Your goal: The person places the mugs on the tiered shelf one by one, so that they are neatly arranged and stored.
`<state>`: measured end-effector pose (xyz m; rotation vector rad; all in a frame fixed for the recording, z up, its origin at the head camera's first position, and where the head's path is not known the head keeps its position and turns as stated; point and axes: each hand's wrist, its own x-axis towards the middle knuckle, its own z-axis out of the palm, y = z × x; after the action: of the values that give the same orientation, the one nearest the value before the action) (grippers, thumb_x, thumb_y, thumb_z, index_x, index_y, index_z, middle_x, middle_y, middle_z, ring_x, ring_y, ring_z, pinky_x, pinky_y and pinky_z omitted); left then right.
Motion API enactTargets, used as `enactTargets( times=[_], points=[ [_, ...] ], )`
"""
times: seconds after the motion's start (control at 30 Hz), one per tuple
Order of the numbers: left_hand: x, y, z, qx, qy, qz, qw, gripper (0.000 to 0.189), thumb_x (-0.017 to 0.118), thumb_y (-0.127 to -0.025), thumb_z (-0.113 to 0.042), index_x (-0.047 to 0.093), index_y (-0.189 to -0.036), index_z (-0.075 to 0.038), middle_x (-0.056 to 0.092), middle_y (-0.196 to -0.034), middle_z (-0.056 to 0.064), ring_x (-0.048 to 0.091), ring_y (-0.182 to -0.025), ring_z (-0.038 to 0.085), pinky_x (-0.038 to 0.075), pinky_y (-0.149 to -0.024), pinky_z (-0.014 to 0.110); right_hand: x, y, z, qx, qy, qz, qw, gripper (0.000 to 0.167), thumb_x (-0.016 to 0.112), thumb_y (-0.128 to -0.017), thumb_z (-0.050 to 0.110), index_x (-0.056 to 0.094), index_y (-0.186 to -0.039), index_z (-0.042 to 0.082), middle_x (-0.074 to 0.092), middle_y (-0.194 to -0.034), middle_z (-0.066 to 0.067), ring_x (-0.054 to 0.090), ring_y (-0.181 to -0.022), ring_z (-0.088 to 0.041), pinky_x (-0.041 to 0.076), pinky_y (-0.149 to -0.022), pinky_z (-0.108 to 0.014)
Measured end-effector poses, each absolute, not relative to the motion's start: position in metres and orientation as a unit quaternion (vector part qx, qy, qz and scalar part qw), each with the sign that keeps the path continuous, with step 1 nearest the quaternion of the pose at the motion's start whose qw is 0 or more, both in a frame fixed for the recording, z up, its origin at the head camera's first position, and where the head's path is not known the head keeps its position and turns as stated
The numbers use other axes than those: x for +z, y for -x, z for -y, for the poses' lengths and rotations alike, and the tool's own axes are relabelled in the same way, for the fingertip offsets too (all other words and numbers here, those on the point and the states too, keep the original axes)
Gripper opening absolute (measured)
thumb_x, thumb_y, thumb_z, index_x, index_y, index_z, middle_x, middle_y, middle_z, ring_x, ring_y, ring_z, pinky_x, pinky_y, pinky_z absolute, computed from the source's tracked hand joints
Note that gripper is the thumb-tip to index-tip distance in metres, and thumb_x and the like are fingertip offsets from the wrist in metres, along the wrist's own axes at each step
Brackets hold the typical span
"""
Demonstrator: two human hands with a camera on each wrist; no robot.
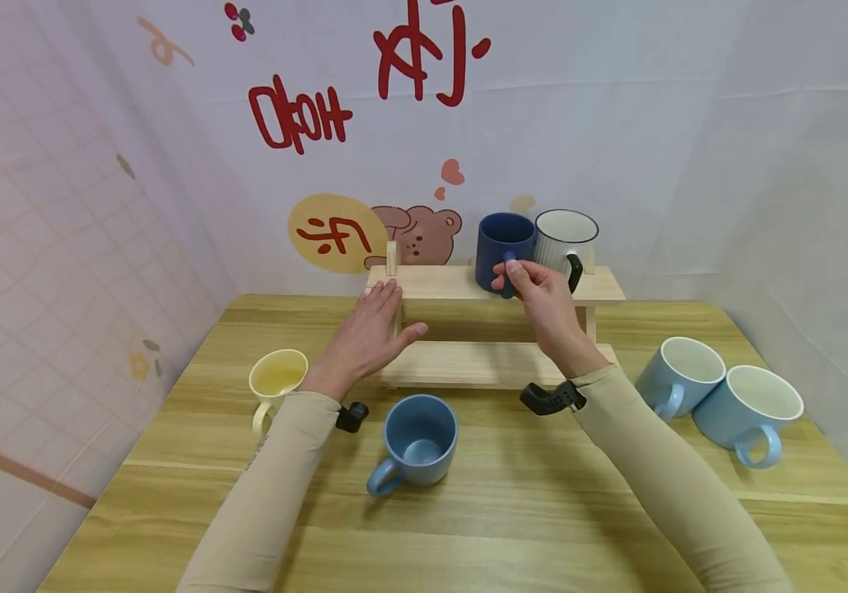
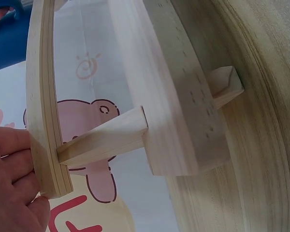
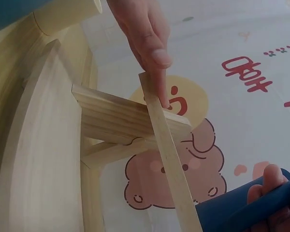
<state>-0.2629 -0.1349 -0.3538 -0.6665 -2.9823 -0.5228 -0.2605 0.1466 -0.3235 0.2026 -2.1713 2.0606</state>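
Note:
My right hand [image 1: 546, 309] pinches the handle of a dark blue mug [image 1: 489, 259], which stands upright on the upper board of a two-tier wooden rack [image 1: 439, 284]. Close beside that mug on the right stands a white ribbed mug [image 1: 552, 257] with a dark rim and black handle. My left hand [image 1: 365, 338] rests with extended fingers on the left end of the upper board. In the left wrist view, the fingertips [image 2: 20, 166] touch the board's end. The right wrist view shows the dark blue mug [image 3: 222, 205] with fingers around its handle.
A grey-blue mug [image 1: 431, 469] stands in front of the rack. The yellow mug [image 1: 276, 395] is left, by my left wrist. Two light blue mugs [image 1: 672, 387] stand together at the right of the wooden table [image 1: 513, 527]. A printed cloth [image 1: 617, 123] hangs behind.

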Motion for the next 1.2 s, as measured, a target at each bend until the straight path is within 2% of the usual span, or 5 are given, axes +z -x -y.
enactTargets(
  times=[0.33, 0.5, 0.73, 1.0, 1.2],
  points=[
    [-0.353, 0.263, 0.134, -0.166, 0.213, 0.963, 0.021, 0.092, 0.040, -0.103, -0.067, 0.022, -0.163, -0.001, 0.015, -0.172, 0.013, 0.006, -0.160, 0.028, 0.004, -0.129, 0.041, -0.323, 0.267, -0.141, 0.681, -0.068, 0.725, 0.077, 0.047, 0.053, -0.110, 0.032, 0.066, -0.123, -0.012, 0.071, -0.091, 0.003, 0.060, -0.117, -0.017, 0.043, -0.114, -0.039],
    [-0.352, 0.262, 0.134, -0.166, 0.210, 0.963, 0.022, 0.092, 0.039, -0.103, -0.067, 0.021, -0.164, -0.001, 0.014, -0.172, 0.012, 0.004, -0.160, 0.027, 0.002, -0.129, 0.041, -0.321, 0.268, -0.143, 0.649, -0.069, 0.753, 0.082, 0.048, 0.054, -0.109, 0.035, 0.068, -0.122, -0.009, 0.074, -0.097, -0.004, 0.062, -0.117, -0.018, 0.045, -0.113, -0.039],
    [-0.354, 0.262, 0.134, -0.167, 0.211, 0.963, 0.017, 0.093, 0.040, -0.102, -0.069, 0.021, -0.164, -0.002, 0.014, -0.173, 0.012, 0.004, -0.160, 0.028, 0.003, -0.129, 0.044, -0.327, 0.262, -0.150, 0.620, -0.078, 0.776, 0.083, 0.047, 0.058, -0.107, 0.037, 0.068, -0.130, -0.003, 0.073, -0.118, -0.019, 0.062, -0.125, -0.022, 0.045, -0.113, -0.039],
    [-0.354, 0.259, 0.134, -0.144, 0.210, 0.967, 0.021, 0.088, 0.052, -0.101, -0.062, 0.031, -0.162, -0.002, 0.018, -0.172, 0.015, 0.008, -0.159, 0.032, 0.005, -0.126, 0.061, -0.339, 0.238, -0.164, 0.536, -0.120, 0.830, 0.100, 0.052, 0.059, -0.107, 0.034, 0.054, -0.149, 0.004, 0.062, -0.144, -0.014, 0.059, -0.132, -0.027, 0.046, -0.112, -0.047],
    [-0.340, 0.248, 0.136, -0.144, 0.230, 0.961, 0.048, 0.078, 0.057, -0.103, -0.054, 0.036, -0.161, -0.005, 0.026, -0.170, 0.012, 0.014, -0.159, 0.032, 0.003, -0.126, 0.061, -0.345, 0.221, -0.180, 0.468, -0.168, 0.858, 0.126, 0.048, 0.059, -0.107, 0.028, 0.054, -0.150, 0.007, 0.057, -0.149, -0.013, 0.058, -0.132, -0.033, 0.048, -0.109, -0.053]
  ],
)
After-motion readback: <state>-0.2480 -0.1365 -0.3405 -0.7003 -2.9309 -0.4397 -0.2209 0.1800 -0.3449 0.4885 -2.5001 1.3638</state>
